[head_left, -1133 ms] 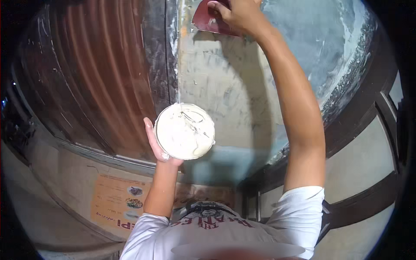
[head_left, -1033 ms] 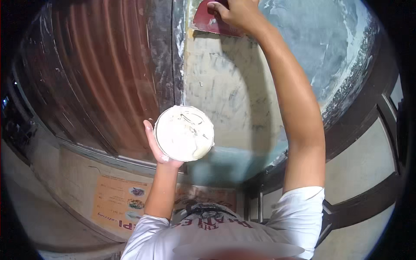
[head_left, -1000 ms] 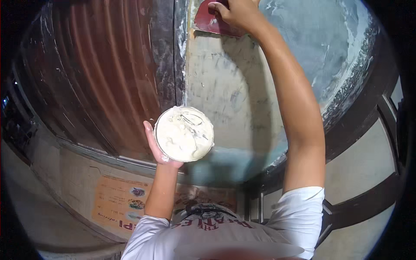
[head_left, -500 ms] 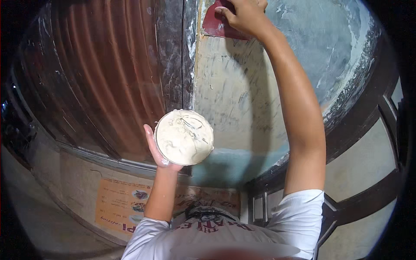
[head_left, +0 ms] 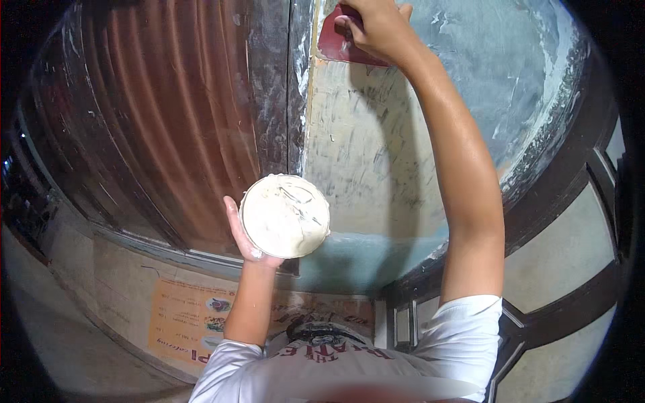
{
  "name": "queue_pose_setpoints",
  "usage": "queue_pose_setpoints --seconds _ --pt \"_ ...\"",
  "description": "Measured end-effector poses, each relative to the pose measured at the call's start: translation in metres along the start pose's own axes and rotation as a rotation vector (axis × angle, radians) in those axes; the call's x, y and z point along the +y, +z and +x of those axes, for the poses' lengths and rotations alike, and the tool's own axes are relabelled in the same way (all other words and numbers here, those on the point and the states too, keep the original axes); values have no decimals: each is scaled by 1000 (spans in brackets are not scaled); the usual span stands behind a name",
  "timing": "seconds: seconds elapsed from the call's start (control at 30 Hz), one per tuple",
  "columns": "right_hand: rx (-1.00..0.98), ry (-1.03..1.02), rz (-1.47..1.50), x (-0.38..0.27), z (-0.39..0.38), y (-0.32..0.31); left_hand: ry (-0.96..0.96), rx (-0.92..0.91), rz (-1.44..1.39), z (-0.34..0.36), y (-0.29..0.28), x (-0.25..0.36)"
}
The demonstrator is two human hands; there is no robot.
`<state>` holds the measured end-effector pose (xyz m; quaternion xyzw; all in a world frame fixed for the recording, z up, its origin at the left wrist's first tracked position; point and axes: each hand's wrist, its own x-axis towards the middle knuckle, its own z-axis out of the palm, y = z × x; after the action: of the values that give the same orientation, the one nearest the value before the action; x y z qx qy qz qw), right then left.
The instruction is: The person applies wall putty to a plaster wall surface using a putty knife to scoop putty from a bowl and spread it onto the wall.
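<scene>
We cradle a round tub [head_left: 242, 225] in our left hand [head_left: 254, 254], its thumb along the rim and its fingers hidden; swirled, creamy white paste [head_left: 282, 218] fills the tub nearly to the edge. Well apart and higher up, our right hand [head_left: 384, 32] clamps a flat, dark-red scraper [head_left: 334, 43], up and to the right of the tub, over a beige panel [head_left: 356, 148] streaked with grey, beside a dark, white-flecked frame [head_left: 272, 101]

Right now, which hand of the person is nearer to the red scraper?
Right. The right hand grips the red scraper; the left hand is apart from it, lower in the picture and further left, holding the tub of white paste.
</scene>
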<state>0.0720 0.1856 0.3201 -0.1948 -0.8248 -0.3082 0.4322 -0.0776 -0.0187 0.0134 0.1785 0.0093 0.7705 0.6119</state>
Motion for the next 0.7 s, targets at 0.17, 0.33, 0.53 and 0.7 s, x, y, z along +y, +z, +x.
queue_pose_setpoints --seconds 0.17,0.33,0.53,0.7 --pt "106 -2 101 9 10 -5 -12 -81 26 0 -4 2" --pt "14 -53 161 -3 1 3 -1 -66 28 0 -5 5" --pt "110 -60 86 11 9 -2 12 -24 -1 0 -4 7" --pt "100 -83 100 2 0 -3 -3 -45 -1 -2 -1 8"
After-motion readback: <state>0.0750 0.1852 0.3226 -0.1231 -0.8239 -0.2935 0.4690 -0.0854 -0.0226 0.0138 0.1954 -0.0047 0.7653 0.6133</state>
